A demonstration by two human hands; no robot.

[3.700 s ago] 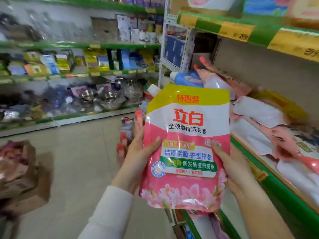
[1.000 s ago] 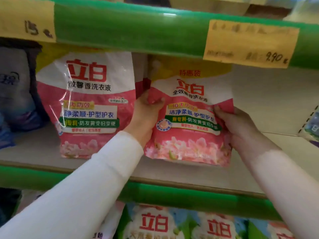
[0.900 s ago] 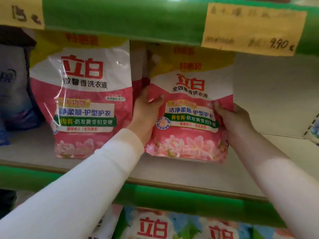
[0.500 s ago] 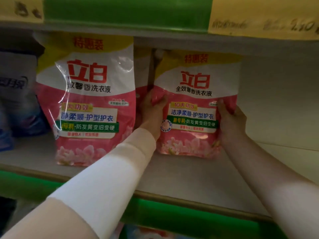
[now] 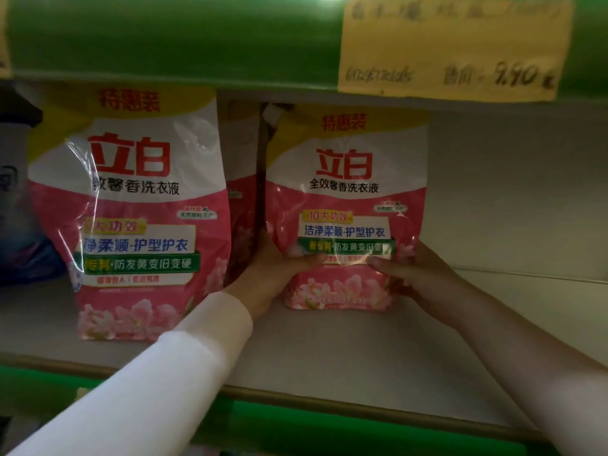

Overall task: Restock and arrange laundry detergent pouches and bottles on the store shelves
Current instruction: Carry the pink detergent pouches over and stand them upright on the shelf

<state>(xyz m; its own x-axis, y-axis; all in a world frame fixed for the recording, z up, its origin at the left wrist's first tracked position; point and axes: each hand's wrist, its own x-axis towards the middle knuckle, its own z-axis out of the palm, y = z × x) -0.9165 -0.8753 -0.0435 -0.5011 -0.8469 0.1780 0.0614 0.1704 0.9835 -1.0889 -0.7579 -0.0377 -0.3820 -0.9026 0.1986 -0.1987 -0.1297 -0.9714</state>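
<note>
A pink, white and yellow detergent pouch (image 5: pixel 345 179) stands upright on the grey shelf board (image 5: pixel 329 350), deep in the bay. My left hand (image 5: pixel 276 271) grips its lower left side, thumb across the front. My right hand (image 5: pixel 414 268) grips its lower right side, thumb also on the front. A matching pouch (image 5: pixel 138 209) stands upright to the left, nearer the shelf's front. Another pouch (image 5: pixel 241 192) shows in the gap behind the two.
A green shelf rail (image 5: pixel 197 34) with a yellow price label (image 5: pixel 450 47) hangs just above. The green front lip (image 5: pixel 312 426) runs below. A dark blue package (image 5: pixel 23 225) sits at the far left. Bare shelf board lies right of the held pouch.
The pouch has been pushed deeper onto the shelf and now stands on its base. Both hands have slid lower on its sides, thumbs meeting near the front.
</note>
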